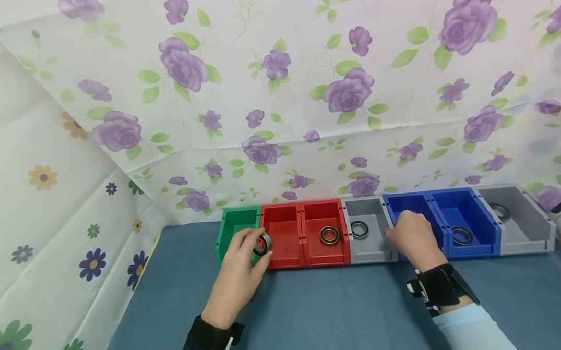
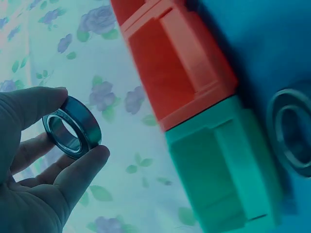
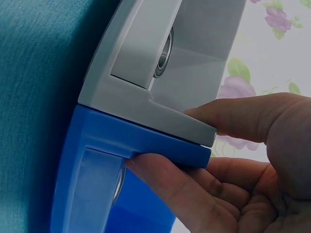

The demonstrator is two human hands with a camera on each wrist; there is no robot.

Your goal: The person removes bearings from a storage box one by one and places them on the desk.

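Note:
Between thumb and fingertips, my left hand [image 1: 241, 270] pinches a ball bearing [image 2: 73, 127], held over the green bin [image 1: 226, 233] and the edge of the red bin [image 1: 283, 232] beside it. My right hand [image 1: 416, 239] grips the touching side walls of a grey bin [image 3: 146, 114] and a blue bin [image 3: 141, 136]. Its thumb reaches over on the grey side, a finger inside the blue. One bearing [image 3: 165, 54] lies in that grey bin. Part of another bearing [image 3: 118, 187] shows in the blue bin, hidden by the hand in the head view.
The bins stand in a row on a blue-grey cloth [image 1: 315, 314], against a flowered backdrop [image 1: 306, 116]. Further bearings lie in the second red bin [image 1: 323, 212], the second blue bin [image 1: 456, 209] and the right-end grey bin [image 1: 527, 227]. Another bearing [image 2: 294, 133] appears by the green bin's front.

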